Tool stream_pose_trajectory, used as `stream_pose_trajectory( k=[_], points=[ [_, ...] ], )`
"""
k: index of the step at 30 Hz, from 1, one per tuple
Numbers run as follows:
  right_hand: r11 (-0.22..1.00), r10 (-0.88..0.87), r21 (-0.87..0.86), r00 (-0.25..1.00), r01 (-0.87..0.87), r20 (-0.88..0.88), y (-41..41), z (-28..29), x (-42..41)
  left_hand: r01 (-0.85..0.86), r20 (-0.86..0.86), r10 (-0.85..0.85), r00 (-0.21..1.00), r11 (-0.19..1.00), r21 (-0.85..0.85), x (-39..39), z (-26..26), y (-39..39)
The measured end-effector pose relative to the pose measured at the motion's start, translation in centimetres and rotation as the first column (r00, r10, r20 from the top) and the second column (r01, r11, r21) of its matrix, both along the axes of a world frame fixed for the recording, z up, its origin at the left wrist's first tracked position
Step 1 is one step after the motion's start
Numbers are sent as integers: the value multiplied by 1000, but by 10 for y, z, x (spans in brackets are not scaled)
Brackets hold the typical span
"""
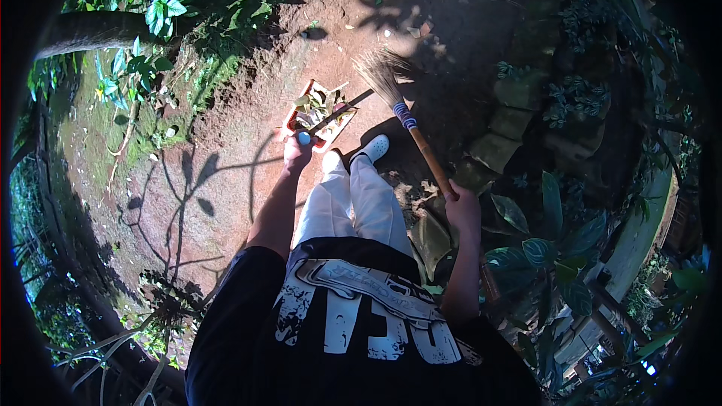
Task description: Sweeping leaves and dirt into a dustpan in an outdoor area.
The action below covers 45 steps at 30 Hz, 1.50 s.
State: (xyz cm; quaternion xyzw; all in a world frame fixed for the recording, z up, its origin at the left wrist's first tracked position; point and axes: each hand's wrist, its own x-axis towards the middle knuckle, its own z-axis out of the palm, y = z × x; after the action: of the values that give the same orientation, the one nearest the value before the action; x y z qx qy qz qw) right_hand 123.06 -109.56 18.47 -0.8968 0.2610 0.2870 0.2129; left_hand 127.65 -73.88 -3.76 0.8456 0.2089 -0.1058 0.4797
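My left hand is closed around the handle of a red-and-white dustpan, with the handle's pale end showing above the fist. Dry and green leaves lie in the pan, which is left of and beyond my feet. On the right, my right hand grips the wooden handle of a straw broom. Its bristles point up and away, with a striped binding where they join the handle. Whether the bristles touch the ground cannot be told.
Bare packed soil with scattered leaves stretches ahead. Mossy ground and leafy plants border the left. Along the right run flat stones and broad-leaved plants. A tree trunk lies across the upper left.
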Motion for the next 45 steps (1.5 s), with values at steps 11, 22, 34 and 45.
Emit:
stream_pose_trajectory(
  k=[11, 22, 34, 45],
  points=[
    [985, 137, -109, 991, -137, -9, 30, -70, 48, -50, 80, 56, 995, 996, -80, -8, -42, 1],
    [997, 77, 7, 984, -79, 161, -5, -73, 24, -55, 30, 58, 998, 996, -77, -3, -33, -7],
    [957, 285, 59, 958, -283, -25, 33, -38, -3, -141, 17, 143, 990, 985, -100, -4, -30, -9],
    [989, 142, 22, 982, -146, 127, 27, -45, 54, -49, 35, 53, 998, 993, -105, -9, -24, -10]
  ],
)
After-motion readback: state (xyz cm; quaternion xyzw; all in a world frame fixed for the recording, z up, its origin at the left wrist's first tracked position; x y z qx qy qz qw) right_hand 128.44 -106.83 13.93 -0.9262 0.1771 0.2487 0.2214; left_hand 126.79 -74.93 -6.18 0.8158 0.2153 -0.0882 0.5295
